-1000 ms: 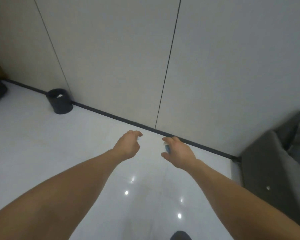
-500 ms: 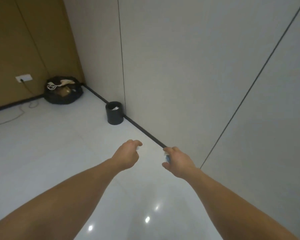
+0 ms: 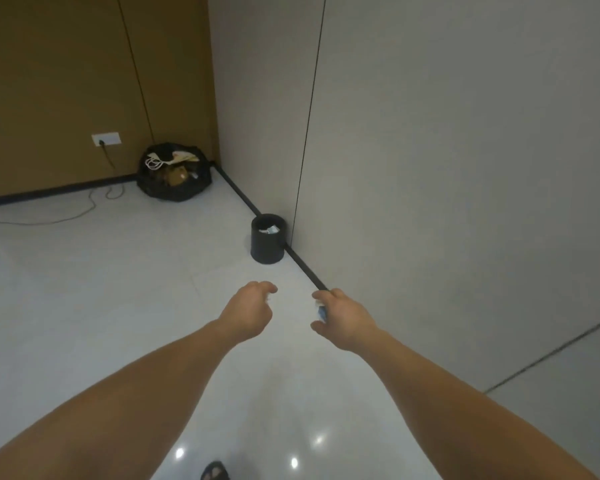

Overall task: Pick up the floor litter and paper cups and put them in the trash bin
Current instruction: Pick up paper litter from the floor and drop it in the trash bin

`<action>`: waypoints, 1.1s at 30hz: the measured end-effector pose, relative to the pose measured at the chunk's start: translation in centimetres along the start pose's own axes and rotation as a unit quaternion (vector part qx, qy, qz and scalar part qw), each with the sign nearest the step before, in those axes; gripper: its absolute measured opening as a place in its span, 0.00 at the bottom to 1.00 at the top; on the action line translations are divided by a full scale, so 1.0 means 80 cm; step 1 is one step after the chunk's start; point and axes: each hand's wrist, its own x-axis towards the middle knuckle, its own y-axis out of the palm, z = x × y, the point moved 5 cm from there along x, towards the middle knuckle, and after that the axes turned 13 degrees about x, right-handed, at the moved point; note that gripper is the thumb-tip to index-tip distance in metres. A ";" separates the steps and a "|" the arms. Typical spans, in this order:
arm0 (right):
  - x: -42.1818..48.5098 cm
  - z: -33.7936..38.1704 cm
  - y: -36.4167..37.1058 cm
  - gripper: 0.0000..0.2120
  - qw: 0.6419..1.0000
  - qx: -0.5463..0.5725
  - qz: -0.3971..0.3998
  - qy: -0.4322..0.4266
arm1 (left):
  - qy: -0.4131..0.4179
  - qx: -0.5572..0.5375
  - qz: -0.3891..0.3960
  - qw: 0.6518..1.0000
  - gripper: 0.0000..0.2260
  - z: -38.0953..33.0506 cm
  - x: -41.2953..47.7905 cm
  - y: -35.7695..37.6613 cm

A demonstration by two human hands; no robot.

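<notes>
A small black trash bin [image 3: 267, 249] stands on the white floor against the grey wall, with pale scraps inside it. My right hand [image 3: 343, 318] is held out in front of me, well short of the bin, and its fingers grip a small blue and white piece of litter [image 3: 321, 311]. My left hand [image 3: 250, 313] reaches forward beside it with fingers curled; a sliver of white shows at the fingertips, too small to identify. Both hands hover above the floor.
A full black rubbish bag [image 3: 174, 173] sits in the far corner under a wall socket [image 3: 106, 138], and a cable [image 3: 49, 216] trails over the floor to the left. The grey wall [image 3: 430, 168] runs close along my right. My foot [image 3: 215, 472] shows at the bottom edge.
The view has swung left: the bin has come from the far left to ahead of my hands, and the corner with the black bag has appeared. Both hands keep their pose.
</notes>
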 end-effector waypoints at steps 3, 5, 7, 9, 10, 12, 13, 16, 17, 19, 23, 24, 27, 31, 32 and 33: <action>0.074 0.024 -0.009 0.28 1.000 -0.001 -0.006 0.005 | 0.000 -0.015 -0.016 1.000 0.21 0.036 0.070 -0.031; 0.119 0.039 -0.013 0.27 1.000 -0.002 -0.009 0.010 | 0.000 -0.019 -0.016 1.000 0.22 0.058 0.106 -0.049; 0.158 0.055 -0.014 0.27 1.000 0.005 -0.013 0.008 | 0.003 -0.009 -0.010 1.000 0.22 0.078 0.141 -0.063; 0.197 0.068 -0.014 0.28 1.000 0.016 -0.015 0.004 | -0.002 -0.004 -0.006 1.000 0.22 0.099 0.177 -0.075; 0.215 0.072 -0.014 0.28 1.000 0.018 -0.013 0.002 | -0.001 -0.001 -0.001 1.000 0.22 0.107 0.196 -0.079; 0.256 0.077 -0.015 0.28 1.000 0.016 -0.008 -0.002 | -0.001 0.004 0.004 1.000 0.22 0.118 0.235 -0.085; 0.278 0.078 -0.016 0.28 1.000 0.014 -0.007 -0.003 | -0.002 0.004 0.005 1.000 0.22 0.123 0.256 -0.087; 0.350 0.073 -0.024 0.28 1.000 0.005 0.000 -0.005 | -0.007 0.009 0.007 1.000 0.22 0.131 0.322 -0.092; 0.377 0.071 -0.029 0.28 1.000 0.005 0.003 -0.004 | -0.011 0.009 0.008 1.000 0.21 0.134 0.346 -0.094; 0.432 0.066 -0.039 0.28 1.000 0.011 0.009 -0.004 | -0.018 0.007 0.012 1.000 0.21 0.140 0.394 -0.099; 0.535 0.063 -0.068 0.27 1.000 0.022 0.016 -0.015 | -0.028 0.028 0.023 0.999 0.21 0.150 0.485 -0.124; 0.557 0.063 -0.075 0.28 0.999 0.025 0.018 -0.022 | -0.030 0.030 0.022 0.999 0.21 0.152 0.506 -0.130; 0.624 0.061 -0.097 0.27 0.999 0.030 0.018 -0.029 | -0.036 0.024 0.013 0.999 0.22 0.156 0.571 -0.146; 0.702 0.059 -0.105 0.26 0.999 0.022 0.038 -0.015 | -0.022 0.038 0.026 0.999 0.21 0.165 0.649 -0.150; 0.725 0.059 -0.105 0.26 0.999 0.023 0.041 -0.012 | -0.022 0.036 0.027 0.999 0.21 0.171 0.673 -0.150; 0.748 0.059 -0.104 0.27 0.999 0.024 0.043 -0.008 | -0.021 0.034 0.031 0.999 0.21 0.178 0.697 -0.151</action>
